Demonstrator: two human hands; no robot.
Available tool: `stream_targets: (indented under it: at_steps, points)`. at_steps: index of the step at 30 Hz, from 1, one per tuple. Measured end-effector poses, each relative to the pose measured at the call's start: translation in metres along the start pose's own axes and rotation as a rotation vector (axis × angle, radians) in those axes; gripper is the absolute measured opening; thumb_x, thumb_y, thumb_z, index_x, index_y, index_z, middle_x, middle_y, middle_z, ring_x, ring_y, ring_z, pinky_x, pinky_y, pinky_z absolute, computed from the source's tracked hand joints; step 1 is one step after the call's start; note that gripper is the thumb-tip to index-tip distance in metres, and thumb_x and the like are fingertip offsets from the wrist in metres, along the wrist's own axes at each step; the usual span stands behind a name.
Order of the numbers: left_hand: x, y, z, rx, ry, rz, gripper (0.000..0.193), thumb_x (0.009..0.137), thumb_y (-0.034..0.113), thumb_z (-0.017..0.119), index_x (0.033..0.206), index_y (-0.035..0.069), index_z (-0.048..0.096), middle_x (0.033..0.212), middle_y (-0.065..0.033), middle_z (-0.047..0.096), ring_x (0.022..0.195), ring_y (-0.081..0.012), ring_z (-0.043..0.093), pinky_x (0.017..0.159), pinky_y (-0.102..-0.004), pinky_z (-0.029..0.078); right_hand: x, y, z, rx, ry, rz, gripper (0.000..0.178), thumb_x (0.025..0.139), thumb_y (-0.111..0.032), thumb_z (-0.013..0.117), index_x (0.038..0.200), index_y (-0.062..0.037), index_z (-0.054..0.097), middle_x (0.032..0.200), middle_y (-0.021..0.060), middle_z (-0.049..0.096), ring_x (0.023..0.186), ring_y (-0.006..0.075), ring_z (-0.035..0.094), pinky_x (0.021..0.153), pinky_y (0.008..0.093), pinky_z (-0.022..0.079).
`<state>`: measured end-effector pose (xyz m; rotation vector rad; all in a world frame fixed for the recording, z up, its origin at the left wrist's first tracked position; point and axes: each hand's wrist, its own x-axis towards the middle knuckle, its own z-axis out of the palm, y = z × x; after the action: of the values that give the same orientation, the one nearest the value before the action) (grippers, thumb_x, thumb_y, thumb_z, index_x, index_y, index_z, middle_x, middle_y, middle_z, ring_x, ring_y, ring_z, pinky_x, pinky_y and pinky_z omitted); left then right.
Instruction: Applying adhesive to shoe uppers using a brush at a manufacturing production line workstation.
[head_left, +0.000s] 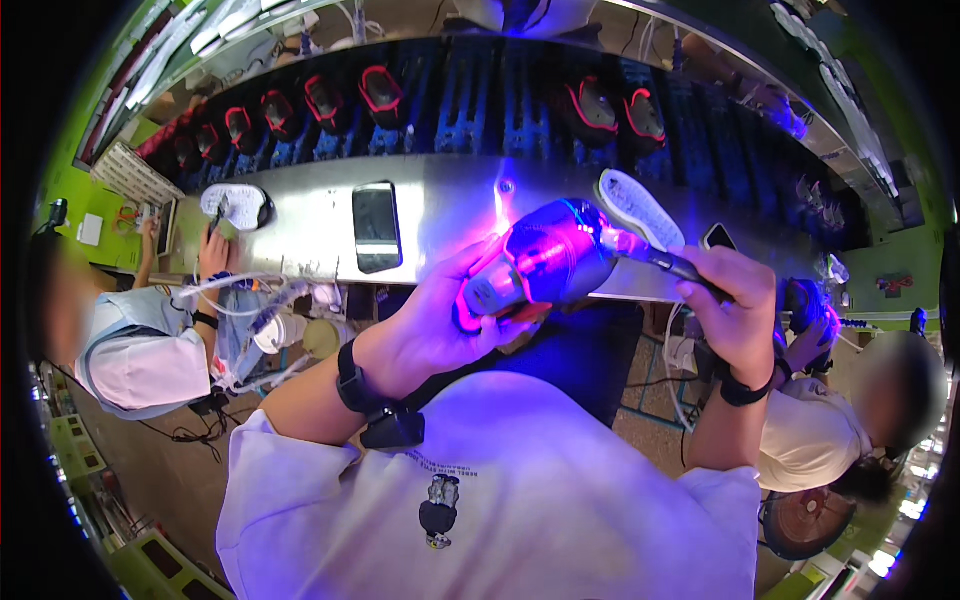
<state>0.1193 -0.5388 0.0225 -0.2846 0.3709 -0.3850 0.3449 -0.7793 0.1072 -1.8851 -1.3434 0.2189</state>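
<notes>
My left hand (432,328) is closed round one end of a dark shoe upper (560,250), with its thumb along the near side. Violet and pink light falls across the upper and my fingers. Between the fingers of my right hand (738,305) is the dark handle of a brush (678,266). The brush's head meets the right end of the upper, though glare blurs the contact. Just beyond the brush, a white shoe sole (637,207) lies on the metal table (310,215).
A black phone (377,228) lies left of the upper. Several dark, red-edged shoe uppers (381,94) stand along the blue-slatted conveyor (470,95) behind the table. Co-workers sit on both sides; the left one's hand (214,250) is at another sole (238,206).
</notes>
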Motion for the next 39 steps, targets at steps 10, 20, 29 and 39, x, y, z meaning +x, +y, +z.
stream_targets:
  at_steps: [10,20,29,39]
  points:
    - [0.018,-0.014,-0.038,-0.335,0.024,-0.164,0.074,0.092,0.056,0.065,0.127,-0.007,0.055,0.111,-0.028,0.061,0.102,-0.0364,0.068,0.06,-0.0292,0.062,0.009,0.016,0.014,0.063,-0.015,-0.034,0.038,0.075,0.003,0.077,0.113,-0.0023,0.076,0.07,0.0055,0.061,0.059,0.0141,0.053,0.057,0.028,0.04]
    - [0.019,-0.007,-0.028,-0.058,0.168,0.063,0.059,0.1,0.053,0.056,0.14,0.011,0.051,0.123,-0.0214,0.063,0.1,-0.0382,0.069,0.058,-0.0283,0.064,0.021,-0.002,-0.008,-0.059,-0.08,0.081,0.034,0.075,-0.002,0.08,0.108,-0.0061,0.078,0.066,0.0036,0.058,0.056,0.0122,0.049,0.054,0.0281,0.037]
    - [0.028,-0.013,-0.04,-0.418,-0.001,-0.171,0.075,0.091,0.055,0.065,0.137,-0.002,0.05,0.121,-0.0293,0.057,0.102,-0.0389,0.066,0.061,-0.0299,0.061,0.01,0.029,0.016,0.073,-0.006,0.009,0.035,0.075,-0.002,0.079,0.109,-0.0045,0.078,0.068,0.0053,0.061,0.059,0.0141,0.055,0.058,0.0282,0.041]
    - [0.056,-0.012,-0.049,-0.421,-0.066,-0.311,0.073,0.094,0.057,0.059,0.147,0.008,0.046,0.123,-0.0301,0.056,0.1,-0.0363,0.065,0.063,-0.0306,0.06,-0.063,0.083,0.072,0.31,0.15,0.019,0.033,0.077,-0.006,0.081,0.109,-0.0013,0.076,0.079,0.0091,0.069,0.064,0.0157,0.062,0.061,0.0277,0.047]
